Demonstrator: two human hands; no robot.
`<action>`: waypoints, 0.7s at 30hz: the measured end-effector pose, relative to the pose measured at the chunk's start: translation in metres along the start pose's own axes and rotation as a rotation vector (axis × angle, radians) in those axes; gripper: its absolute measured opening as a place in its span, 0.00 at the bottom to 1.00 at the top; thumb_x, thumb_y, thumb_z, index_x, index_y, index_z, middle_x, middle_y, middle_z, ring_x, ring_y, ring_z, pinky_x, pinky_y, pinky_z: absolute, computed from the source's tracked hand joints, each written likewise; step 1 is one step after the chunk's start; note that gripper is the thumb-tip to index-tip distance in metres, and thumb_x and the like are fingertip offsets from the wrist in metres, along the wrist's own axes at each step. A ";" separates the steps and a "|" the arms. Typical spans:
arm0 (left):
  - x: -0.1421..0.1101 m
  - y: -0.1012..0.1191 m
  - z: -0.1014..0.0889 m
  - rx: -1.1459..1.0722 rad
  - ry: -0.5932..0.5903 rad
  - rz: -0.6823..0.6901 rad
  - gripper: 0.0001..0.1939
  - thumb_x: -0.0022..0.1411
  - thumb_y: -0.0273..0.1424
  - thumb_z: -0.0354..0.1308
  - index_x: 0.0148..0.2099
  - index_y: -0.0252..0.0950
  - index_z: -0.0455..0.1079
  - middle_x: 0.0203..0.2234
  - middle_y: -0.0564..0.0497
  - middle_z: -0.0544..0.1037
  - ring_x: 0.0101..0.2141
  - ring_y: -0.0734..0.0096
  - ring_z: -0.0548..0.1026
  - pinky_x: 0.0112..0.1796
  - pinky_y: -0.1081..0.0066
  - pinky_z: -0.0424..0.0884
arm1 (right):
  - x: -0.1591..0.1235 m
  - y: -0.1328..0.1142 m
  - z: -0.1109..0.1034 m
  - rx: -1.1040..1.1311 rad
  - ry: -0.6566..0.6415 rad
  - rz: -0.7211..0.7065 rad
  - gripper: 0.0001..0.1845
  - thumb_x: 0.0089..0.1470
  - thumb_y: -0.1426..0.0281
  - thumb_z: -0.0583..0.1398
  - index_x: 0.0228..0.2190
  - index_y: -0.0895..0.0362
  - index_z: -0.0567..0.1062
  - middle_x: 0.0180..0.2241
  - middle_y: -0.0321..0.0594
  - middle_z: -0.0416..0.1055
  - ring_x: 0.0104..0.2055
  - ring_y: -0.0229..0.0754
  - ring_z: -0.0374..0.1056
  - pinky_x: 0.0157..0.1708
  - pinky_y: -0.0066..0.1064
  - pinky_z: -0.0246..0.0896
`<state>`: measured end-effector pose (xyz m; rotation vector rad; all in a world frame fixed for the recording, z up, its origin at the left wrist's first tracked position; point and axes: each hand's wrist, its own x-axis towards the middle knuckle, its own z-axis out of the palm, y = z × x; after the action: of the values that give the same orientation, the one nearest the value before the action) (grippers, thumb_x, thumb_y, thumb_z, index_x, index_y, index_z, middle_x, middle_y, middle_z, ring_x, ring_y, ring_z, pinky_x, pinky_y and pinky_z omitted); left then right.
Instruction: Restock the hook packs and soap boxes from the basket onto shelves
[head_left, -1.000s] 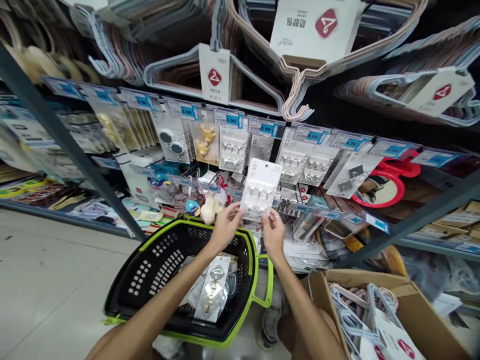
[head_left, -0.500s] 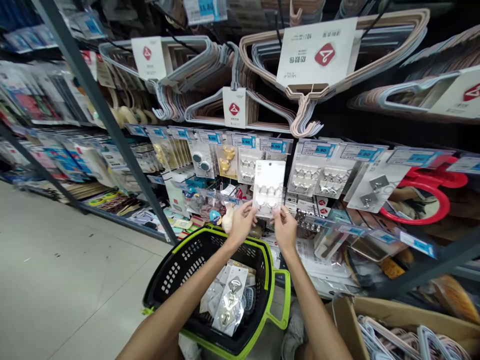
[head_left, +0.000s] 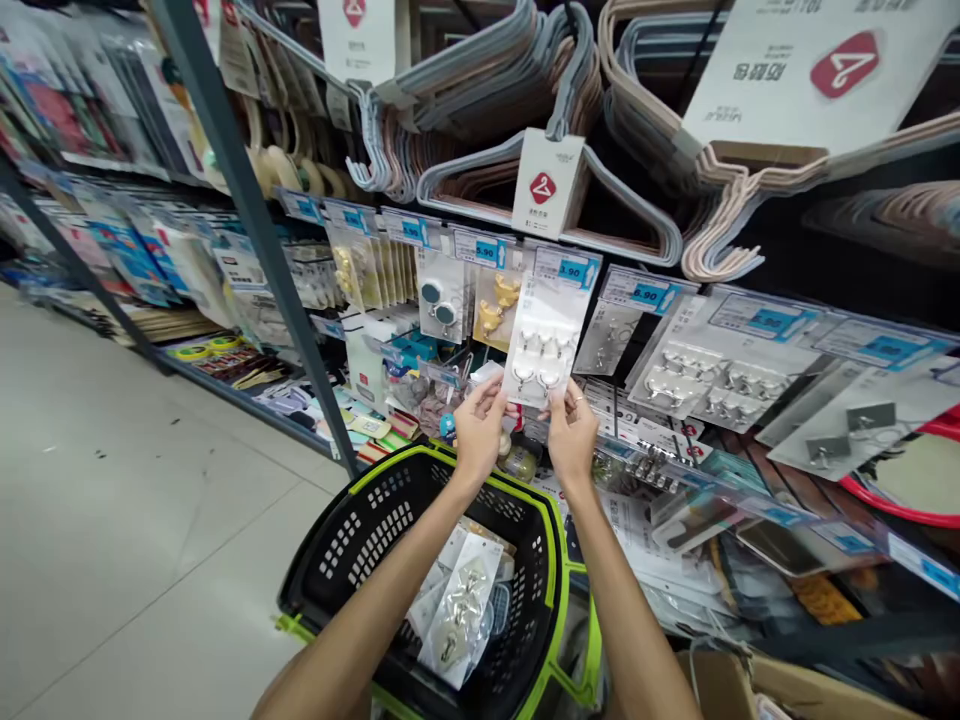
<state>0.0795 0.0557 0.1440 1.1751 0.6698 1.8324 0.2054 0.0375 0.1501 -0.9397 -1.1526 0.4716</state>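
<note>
1. Shop aisle: small goods are being displayed on a rack, with hangers [head_left: 480, 170] being crowded above and price tags [head_left: 652, 295] being lined along the row beneath.
2. Hook pack [head_left: 546, 330], one, white: being held upright before the rack, between both hands. Its upper part is being overlapped by a price tag; whether its weight is being borne by a peg cannot be told.
3. Left hand [head_left: 480, 425]: the pack's lower left corner is being pinched between thumb and fingers.
4. Right hand [head_left: 571, 435]: the lower right corner is being pinched likewise; a ring [head_left: 578, 399] is being worn.
5. Handling, as judged: light weight is being presumed, with stiff backing and a smooth, perhaps slippery face. Hooks are being carried on the lower half; the card seems liable to creasing if bent, rather than to breaking.
6. Hold: side edges and lower corners are being judged best, clear of the hooks.
7. Basket [head_left: 442, 485], black, green-rimmed: being kept below the forearms; a silvery hook card [head_left: 461, 610] is being supported on other packs inside.
8. Floor [head_left: 150, 520]: pale, smooth tiles are being marked by dark specks at left.
9. Cardboard box [head_left: 817, 690]: being cut off at lower right, contents mostly being hidden.
</note>
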 end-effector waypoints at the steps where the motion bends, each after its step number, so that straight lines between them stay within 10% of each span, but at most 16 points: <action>1: 0.000 -0.001 -0.002 -0.008 0.004 -0.012 0.24 0.59 0.37 0.69 0.55 0.31 0.76 0.35 0.48 0.77 0.28 0.75 0.76 0.31 0.74 0.75 | -0.002 -0.001 0.000 -0.003 -0.007 -0.004 0.28 0.63 0.56 0.59 0.57 0.59 0.75 0.42 0.46 0.80 0.26 0.37 0.69 0.30 0.31 0.69; 21: -0.001 0.035 -0.018 0.084 -0.244 -0.162 0.33 0.62 0.36 0.65 0.67 0.35 0.68 0.31 0.50 0.75 0.25 0.77 0.71 0.25 0.76 0.71 | -0.002 -0.037 0.003 0.040 0.074 0.072 0.32 0.59 0.58 0.62 0.59 0.63 0.71 0.36 0.44 0.81 0.23 0.36 0.70 0.27 0.30 0.69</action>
<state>0.0510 0.0373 0.1631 1.3332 0.6852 1.5091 0.1973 0.0168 0.1795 -0.9587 -1.0418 0.5129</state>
